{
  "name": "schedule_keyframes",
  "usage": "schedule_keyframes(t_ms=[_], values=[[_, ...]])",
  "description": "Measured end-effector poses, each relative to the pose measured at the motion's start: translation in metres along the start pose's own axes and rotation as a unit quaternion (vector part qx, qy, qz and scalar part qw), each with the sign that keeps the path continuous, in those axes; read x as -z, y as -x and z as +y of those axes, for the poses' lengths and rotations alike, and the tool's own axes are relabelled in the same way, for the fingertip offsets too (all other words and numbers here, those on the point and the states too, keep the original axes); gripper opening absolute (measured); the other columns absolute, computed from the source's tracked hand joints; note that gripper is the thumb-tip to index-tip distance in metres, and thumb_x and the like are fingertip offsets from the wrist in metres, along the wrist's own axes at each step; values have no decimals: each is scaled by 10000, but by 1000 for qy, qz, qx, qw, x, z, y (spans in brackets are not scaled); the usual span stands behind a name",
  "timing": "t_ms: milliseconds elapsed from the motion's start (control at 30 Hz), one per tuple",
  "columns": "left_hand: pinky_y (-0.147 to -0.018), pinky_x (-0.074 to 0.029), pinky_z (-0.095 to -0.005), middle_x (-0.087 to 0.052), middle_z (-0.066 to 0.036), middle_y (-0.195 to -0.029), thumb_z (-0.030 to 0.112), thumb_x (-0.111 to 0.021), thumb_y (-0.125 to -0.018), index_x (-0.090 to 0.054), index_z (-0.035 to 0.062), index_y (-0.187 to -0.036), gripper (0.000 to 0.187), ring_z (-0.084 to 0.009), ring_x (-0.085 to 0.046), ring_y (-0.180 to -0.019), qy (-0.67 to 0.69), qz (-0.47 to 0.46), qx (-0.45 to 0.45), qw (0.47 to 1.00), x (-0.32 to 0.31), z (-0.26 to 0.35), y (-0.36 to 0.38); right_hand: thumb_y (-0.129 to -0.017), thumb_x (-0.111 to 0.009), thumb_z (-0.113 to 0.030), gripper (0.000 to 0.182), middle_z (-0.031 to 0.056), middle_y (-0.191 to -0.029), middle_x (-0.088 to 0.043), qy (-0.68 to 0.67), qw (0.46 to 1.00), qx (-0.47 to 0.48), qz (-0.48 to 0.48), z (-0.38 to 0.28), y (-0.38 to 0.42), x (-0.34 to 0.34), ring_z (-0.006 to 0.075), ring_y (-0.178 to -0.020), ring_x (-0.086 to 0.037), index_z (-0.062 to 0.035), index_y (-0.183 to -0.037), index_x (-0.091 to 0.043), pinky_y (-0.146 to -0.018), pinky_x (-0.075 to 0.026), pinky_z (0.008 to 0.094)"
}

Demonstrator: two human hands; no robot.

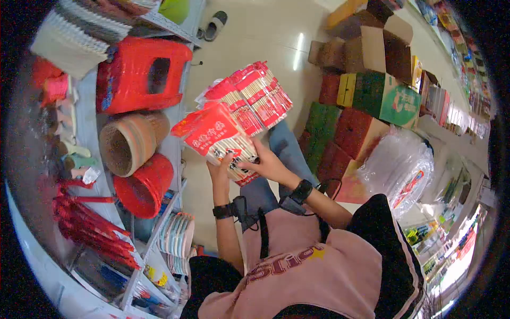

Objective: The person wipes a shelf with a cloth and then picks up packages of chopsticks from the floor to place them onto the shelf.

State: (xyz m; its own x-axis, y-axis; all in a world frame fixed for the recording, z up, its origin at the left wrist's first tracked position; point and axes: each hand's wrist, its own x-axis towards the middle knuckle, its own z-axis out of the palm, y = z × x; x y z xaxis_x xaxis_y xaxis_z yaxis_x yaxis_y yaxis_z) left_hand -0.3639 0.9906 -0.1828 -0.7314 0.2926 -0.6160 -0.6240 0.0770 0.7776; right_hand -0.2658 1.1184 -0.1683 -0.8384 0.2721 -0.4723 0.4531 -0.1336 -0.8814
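Both hands grip a plastic pack of disposable chopsticks (226,139), with a red printed top and pale sticks showing through its clear part. My left hand (219,169) is closed around the pack's lower left side. On its lower right side, my right hand (268,165) has its fingers wrapped over the wrapper. Just beyond lie more red-and-clear chopstick packs (260,98), side by side and partly covered by the held pack. What supports them is hidden.
Shelving on the left carries a red plastic stool (143,74), a woven basket (127,146) and a red bucket (143,186). Cardboard boxes (385,98) and a plastic-wrapped bundle (398,165) stand at right. A shoe (215,26) lies on the tiled floor (255,40).
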Motion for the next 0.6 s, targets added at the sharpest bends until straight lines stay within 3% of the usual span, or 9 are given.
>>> schedule_keyframes(t_ms=[100, 167, 200, 300, 333, 433, 500, 567, 600], values=[[-783, -463, -305, -555, -102, -1038, 49, -757, -630, -443, 6, -1132, 593, -176, -552, -931, -63, 54, -78, 993, -7, 36, 25, -833, -595, -261, 740, 150, -1280, -386, -72, 995, 56, -30, -28, 5, 0, 175, -1140, -414, 10, -1354, -144, -943, -339, 295], [-768, -470, -310, -591, -93, -972, 51, -773, -607, -527, -16, -1016, 481, -170, -575, -868, -128, 4, -125, 984, -20, 81, 54, -875, -513, -255, 695, 227, -1351, -287, -145, 984, 100, 7, -49, 12, -5, 274, -1256, -301, 51, -1350, -107, -1026, -241, 332], [-743, -476, -297, -615, -82, -911, 48, -780, -596, -572, -25, -919, 392, -158, -591, -808, -179, 32, -245, 952, -33, 107, 71, -889, -482, -239, 683, 212, -1389, -218, -132, 985, 103, -34, -53, 12, -4, 256, -1301, -200, 62, -1353, -82, -1055, -159, 326], [-712, -484, -302, -619, -64, -892, 49, -781, -596, -571, -14, -931, 400, -161, -597, -781, -171, 66, -356, 916, -41, 151, 115, -891, -477, -242, 680, 204, -1402, -188, -104, 979, 167, -46, -91, 20, -14, 237, -1311, -165, 55, -1357, -82, -1059, -142, 333], [-712, -484, -302, -619, -64, -892, 49, -781, -596, -571, -14, -931, 400, -161, -597, -781, -161, 74, -377, 909, -42, 165, 129, -891, -477, -242, 680, 204, -1402, -188, -94, 976, 187, -55, -105, 24, -21, 237, -1311, -165, 55, -1357, -82, -1059, -142, 333], [-684, -485, -309, -626, -75, -844, 70, -781, -604, -566, -21, -929, 400, -165, -603, -753, -50, 109, -391, 913, -28, 192, 162, -902, -454, -242, 630, 167, -1404, -204, -85, 984, 125, -96, -147, 35, -42, 251, -1313, -160, 14, -1366, -113, -1059, -138, 340], [-642, -480, -322, -622, -99, -793, 113, -785, -608, -565, -18, -897, 386, -187, -609, -707, -74, 110, -417, 899, -1, 198, 166, -913, -426, -236, 552, 151, -1374, -275, -62, 974, 190, -107, -174, 44, -59, 241, -1297, -206, 8, -1348, -191, -1051, -167, 342], [-611, -469, -324, -607, -119, -760, 149, -788, -608, -562, -8, -876, 385, -214, -607, -672, -125, 152, -490, 849, 19, 222, 188, -918, -412, -253, 507, 141, -1336, -345, 135, 960, 192, -153, -177, 41, -78, 222, -1257, -283, 16, -1321, -260, -1028, -218, 340], [-614, -468, -325, -608, -114, -762, 148, -788, -607, -559, -2, -881, 387, -213, -606, -678, -143, 180, -496, 837, 30, 238, 206, -915, -425, -246, 483, 123, -1303, -393, 6, 969, 196, -152, -210, 58, -97, 207, -1214, -340, 22, -1300, -308, -1002, -258, 328]])
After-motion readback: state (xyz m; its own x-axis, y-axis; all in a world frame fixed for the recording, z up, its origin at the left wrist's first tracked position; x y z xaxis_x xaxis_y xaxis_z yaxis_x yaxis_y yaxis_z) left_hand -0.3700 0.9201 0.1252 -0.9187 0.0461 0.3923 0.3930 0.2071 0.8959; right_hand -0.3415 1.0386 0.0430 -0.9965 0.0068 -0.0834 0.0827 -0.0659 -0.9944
